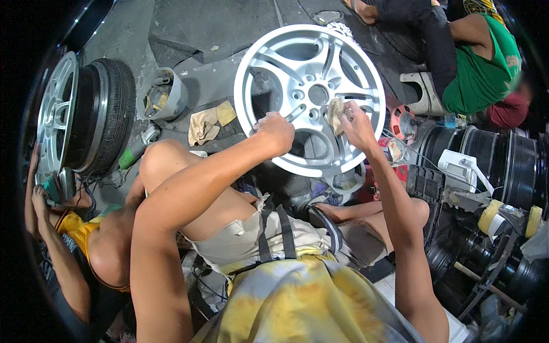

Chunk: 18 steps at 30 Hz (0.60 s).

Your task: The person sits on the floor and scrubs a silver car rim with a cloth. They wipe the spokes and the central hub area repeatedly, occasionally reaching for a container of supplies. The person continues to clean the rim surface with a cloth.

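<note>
Head view: two bare hands work over a silver wheel rim, its spoked face showing.
Hidden: the left hand and forearm cover part of the wheel rim's lower left edge; the support beneath is mostly out of sight.
Cut off: a co-worker in green, at the dark right border.
Hard to make out: whether the crumpled tan sheet is cloth or paper.
Left hand: fingers curled over the lower left spokes; cannot tell whether they grip.
Right hand: pinching the tan sheet against the spokes, right of the centre hole.
Wheel rim: directly under both hands, extending beyond them.
</note>
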{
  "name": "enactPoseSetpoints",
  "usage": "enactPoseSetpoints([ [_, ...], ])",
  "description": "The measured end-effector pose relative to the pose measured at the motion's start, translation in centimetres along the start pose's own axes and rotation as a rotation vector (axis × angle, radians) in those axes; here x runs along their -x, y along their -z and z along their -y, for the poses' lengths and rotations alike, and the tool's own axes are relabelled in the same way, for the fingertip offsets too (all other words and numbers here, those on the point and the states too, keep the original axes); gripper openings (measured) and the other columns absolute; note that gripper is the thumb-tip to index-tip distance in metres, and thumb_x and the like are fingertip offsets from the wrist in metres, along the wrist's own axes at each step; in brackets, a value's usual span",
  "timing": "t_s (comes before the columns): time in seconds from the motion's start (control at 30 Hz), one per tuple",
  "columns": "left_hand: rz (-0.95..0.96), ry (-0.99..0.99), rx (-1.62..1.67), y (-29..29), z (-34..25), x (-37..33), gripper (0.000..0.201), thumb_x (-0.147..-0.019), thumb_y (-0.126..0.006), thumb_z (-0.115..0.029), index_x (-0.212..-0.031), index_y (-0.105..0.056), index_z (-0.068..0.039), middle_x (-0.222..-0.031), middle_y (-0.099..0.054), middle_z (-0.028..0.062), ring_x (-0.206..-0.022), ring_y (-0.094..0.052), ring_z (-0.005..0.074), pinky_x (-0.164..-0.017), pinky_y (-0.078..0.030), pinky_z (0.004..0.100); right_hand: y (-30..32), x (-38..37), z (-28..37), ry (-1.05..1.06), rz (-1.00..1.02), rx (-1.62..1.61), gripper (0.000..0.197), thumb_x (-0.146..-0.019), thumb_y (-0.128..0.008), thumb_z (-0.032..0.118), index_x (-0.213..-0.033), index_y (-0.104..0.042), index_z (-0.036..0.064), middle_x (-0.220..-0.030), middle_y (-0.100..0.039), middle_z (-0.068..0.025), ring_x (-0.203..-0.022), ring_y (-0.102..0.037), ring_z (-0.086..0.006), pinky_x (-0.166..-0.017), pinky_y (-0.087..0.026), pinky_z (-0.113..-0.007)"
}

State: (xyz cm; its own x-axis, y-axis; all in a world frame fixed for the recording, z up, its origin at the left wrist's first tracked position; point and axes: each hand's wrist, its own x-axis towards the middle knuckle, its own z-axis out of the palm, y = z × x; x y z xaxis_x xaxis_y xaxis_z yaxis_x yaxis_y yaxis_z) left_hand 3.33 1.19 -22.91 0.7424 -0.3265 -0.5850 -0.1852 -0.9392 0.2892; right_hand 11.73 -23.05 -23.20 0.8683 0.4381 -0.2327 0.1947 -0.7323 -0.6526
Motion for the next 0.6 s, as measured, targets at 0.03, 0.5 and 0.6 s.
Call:
enactPoseSetpoints([
  [0.03,0.007,0.052,-0.009,0.2,-0.3,0.6,0.038,-0.084,-0.066,-0.018,-0.111,-0.072,0.007,-0.115,-0.062,0.0345,-0.11,-0.063,0.0449,-0.082,-0.059,0.0534,-0.2,0.8,1.8,0.147,0.012,0.071,0.025,-0.09,-0.057,0.012,-0.114,-0.058,0.0023,-0.095,-0.071,-0.0214,-0.098,-0.065,-0.0397,-0.087,-0.05,-0.051],
  [0.5,0.002,0.085,-0.084,1.0,-1.1,2.8,0.035,-0.086,-0.064,-0.013,-0.113,-0.07,0.008,-0.123,-0.053,0.0317,-0.104,-0.066,0.0432,-0.079,-0.06,0.0463,-5.0,-4.0,5.0,-0.125,-0.042,0.047,0.021,-0.086,-0.064,0.012,-0.103,-0.062,-0.0011,-0.086,-0.071,-0.0225,-0.082,-0.071,-0.038,-0.077,-0.056,-0.044],
  [0.6,-0.003,-0.005,-0.137,1.7,-1.0,3.2,0.03,-0.086,-0.063,-0.011,-0.107,-0.071,0.008,-0.117,-0.056,0.0269,-0.104,-0.066,0.0382,-0.078,-0.059,0.0457,-3.6,-4.3,3.3,-0.15,-0.131,-0.419,0.017,-0.084,-0.058,0.0,-0.101,-0.062,-0.0009,-0.088,-0.072,-0.0185,-0.083,-0.07,-0.0379,-0.077,-0.056,-0.04],
])
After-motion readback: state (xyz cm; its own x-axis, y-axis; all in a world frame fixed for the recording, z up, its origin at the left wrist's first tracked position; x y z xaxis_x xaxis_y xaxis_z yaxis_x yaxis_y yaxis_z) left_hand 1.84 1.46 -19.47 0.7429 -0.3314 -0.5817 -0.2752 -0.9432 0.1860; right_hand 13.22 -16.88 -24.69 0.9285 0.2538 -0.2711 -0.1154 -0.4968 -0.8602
